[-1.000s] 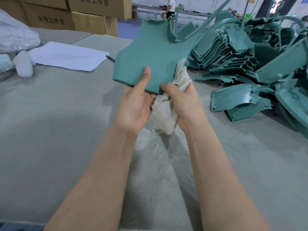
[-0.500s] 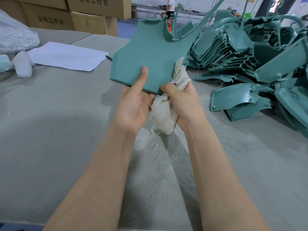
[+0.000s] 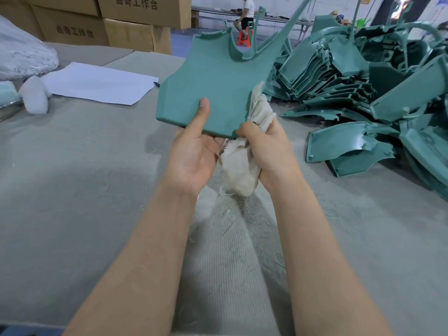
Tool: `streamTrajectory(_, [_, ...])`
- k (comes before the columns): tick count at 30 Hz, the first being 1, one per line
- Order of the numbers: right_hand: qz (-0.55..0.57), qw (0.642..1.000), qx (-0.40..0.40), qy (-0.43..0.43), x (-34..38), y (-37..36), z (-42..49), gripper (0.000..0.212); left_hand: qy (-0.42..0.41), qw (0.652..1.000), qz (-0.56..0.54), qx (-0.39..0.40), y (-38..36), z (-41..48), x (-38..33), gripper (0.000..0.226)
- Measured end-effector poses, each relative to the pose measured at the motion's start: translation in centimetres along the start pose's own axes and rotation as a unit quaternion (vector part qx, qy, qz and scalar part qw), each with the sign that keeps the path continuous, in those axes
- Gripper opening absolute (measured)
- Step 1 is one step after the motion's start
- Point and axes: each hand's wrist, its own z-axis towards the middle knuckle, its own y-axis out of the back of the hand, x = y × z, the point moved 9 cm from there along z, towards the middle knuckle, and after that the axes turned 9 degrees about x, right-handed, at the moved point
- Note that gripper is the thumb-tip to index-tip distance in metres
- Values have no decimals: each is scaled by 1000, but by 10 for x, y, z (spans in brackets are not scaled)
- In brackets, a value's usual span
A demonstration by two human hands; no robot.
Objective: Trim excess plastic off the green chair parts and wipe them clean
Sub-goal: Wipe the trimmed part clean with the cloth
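1. We see the left hand point(image 3: 194, 156) gripping a flat green chair part point(image 3: 213, 86) by its near edge. The thumb lies straight along the top face and the fingers are tucked out of sight underneath.
2. The part is held in the air above the grey surface point(image 3: 72, 190), tilted with its far edge higher. A ragged fringe of plastic runs along that far edge, and thin green rods rise from it.
3. The right hand point(image 3: 269, 146) is closed around a bunched off-white cloth point(image 3: 240, 170). It holds the cloth against the part's near right corner and right edge. The loose end of the cloth hangs down between the two wrists.
4. Fine plastic shavings point(image 3: 232, 229) lie scattered on the surface below the forearms.
5. To the right, a pile of green chair parts point(image 3: 363, 81) sits on the surface, some stacked neatly and some lying loose. It is near the held part, but we cannot tell whether they touch.
6. To the left lies a white sheet of paper point(image 3: 97, 83) with a pen point(image 3: 156, 84) at its far right corner. A clear plastic bag point(image 3: 21, 54) sits beyond it at the left edge.
7. Cardboard boxes point(image 3: 135, 27) are stacked behind the surface, and a person point(image 3: 246, 10) sits far back.
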Motion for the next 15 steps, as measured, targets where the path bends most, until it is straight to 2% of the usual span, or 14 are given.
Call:
streamTrajectory(2, [-14, 998, -55, -7, -1, 10, -2, 8, -11, 1000, -20, -11, 0, 0, -2, 36])
streamTrajectory(5, [-80, 985, -135, 65, 16, 23, -7, 10, -48, 997, -48, -25, 3, 1, -7, 37])
streamTrajectory(7, [-95, 984, -105, 106, 24, 15, -7, 8, -47, 997, -47, -33, 7, 2, -8, 36])
streamTrajectory(11, [-118, 990, 44, 58, 7, -20, -1, 7, 29, 999, -18, -42, 11, 2, 4, 49])
streamTrajectory(13, [-130, 988, 41, 67, 7, -19, 0, 12, 14, 999, -23, -32, 5, 0, 2, 41])
streamTrajectory(15, [-150, 985, -11, 89, 13, -7, 0, 20, -4, 1000, -17, -16, -1, 0, 2, 29])
